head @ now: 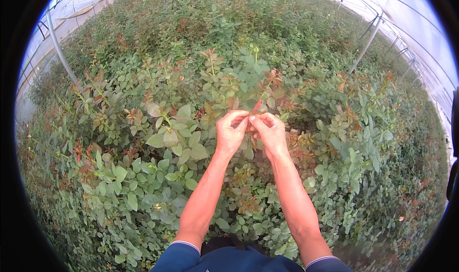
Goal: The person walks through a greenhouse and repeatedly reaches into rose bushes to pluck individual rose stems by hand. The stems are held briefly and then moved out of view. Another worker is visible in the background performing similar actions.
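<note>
My left hand (228,133) and my right hand (271,134) meet in front of me, fingertips almost touching. Between them, thumbs and forefingers pinch a rose shoot with reddish young leaves (257,106). One red leaf points up above the fingers, and darker reddish leaves hang below them. The exact spot where the fingers grip is partly hidden by the fingers themselves. Just beyond stands a rose stem with a reddish leafy tip (274,79). Broad green rose leaves (170,137) spread to the left of my left hand.
Dense rose bushes surround my arms on all sides. Taller green flower buds (255,49) rise farther ahead. Metal posts stand at left (59,48) and right (366,44), under the plastic greenhouse cover (412,10). A small pink bloom (401,218) shows low at right.
</note>
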A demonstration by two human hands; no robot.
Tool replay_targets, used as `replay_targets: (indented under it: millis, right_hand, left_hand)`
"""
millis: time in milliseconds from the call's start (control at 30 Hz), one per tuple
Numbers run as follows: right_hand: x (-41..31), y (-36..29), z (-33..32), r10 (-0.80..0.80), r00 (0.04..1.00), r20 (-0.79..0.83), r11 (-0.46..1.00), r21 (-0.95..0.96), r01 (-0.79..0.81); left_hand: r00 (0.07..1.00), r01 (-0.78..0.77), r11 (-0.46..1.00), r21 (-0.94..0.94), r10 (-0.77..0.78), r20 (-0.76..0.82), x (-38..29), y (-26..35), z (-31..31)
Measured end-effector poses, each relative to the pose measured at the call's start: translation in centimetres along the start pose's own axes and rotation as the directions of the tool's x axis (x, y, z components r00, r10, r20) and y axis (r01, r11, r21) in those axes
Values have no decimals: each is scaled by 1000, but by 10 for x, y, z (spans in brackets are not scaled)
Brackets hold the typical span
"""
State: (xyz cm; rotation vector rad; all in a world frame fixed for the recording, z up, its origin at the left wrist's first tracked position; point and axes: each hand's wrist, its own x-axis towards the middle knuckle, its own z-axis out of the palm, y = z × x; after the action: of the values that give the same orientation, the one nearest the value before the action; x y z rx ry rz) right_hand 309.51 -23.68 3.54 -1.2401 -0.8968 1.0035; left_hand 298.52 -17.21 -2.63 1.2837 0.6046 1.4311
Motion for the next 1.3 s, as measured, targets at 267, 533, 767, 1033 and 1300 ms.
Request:
replay_targets:
  millis: [267,533,767,1033,1300]
  right_hand:
    - [4,6,-12,253,960,116,912,303,-277]
    - [4,7,-11,205,978,40,959,193,-209]
    - [3,13,-16,155,981,120,954,238,-180]
    - [-1,16,-14,227,953,203,868,402,-292]
    - [4,20,-22,142,989,42,972,181,-148]
  left_hand:
    - [995,-98,993,66,96,33,-1,0,-3]
    - [996,-78,994,73,74,59,-2,4,-2]
    - [990,-137,981,135,130,57,-2,6,3]
    - [990,-124,990,67,119,76,-4,2,-7]
    - [992,-66,988,137,50,116,-1,3,-1]
